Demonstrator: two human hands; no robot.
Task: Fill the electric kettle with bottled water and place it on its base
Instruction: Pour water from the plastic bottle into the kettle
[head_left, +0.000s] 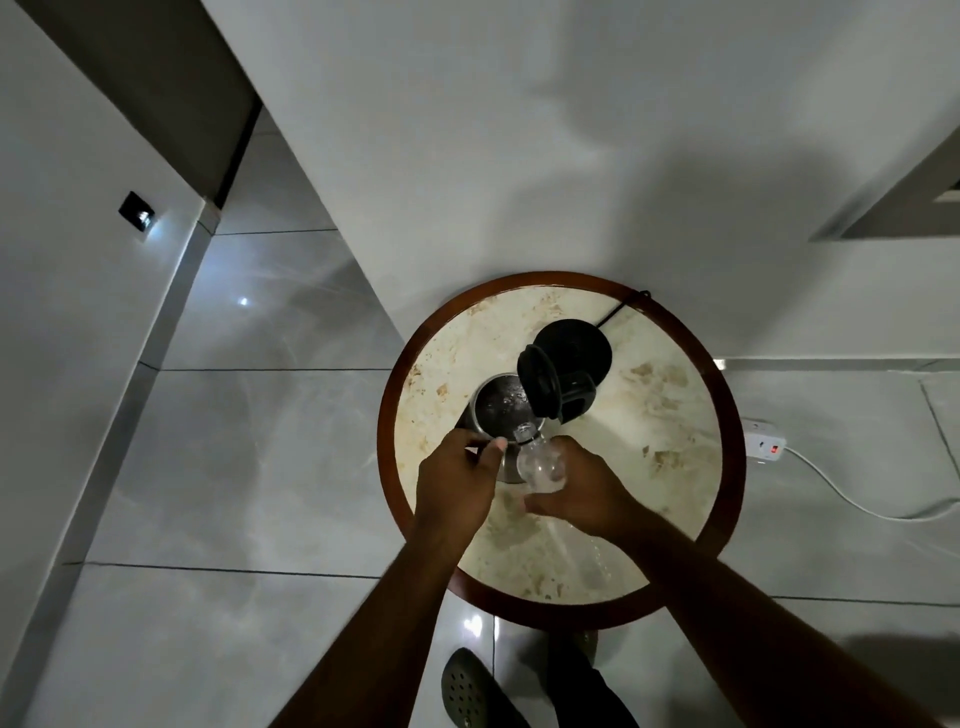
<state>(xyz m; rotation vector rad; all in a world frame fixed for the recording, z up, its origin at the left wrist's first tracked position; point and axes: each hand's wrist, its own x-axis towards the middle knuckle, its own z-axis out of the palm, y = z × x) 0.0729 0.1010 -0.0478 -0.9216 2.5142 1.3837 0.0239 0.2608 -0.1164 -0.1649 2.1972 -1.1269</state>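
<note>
Shiny floor tiles lie around a round table (675, 395). At its middle stands the open kettle (501, 410), getting water; its base (576, 345) waits at one o'clock. Right hand (582, 491) grips the tipped bottle (540, 462). Left hand (457, 480) pinches the kettle's side.

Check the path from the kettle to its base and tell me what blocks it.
Nothing visible blocks it. The kettle stands on the round table right beside the black base, whose top is bare. Only the kettle's own open lid overlaps the base from this view.
</note>
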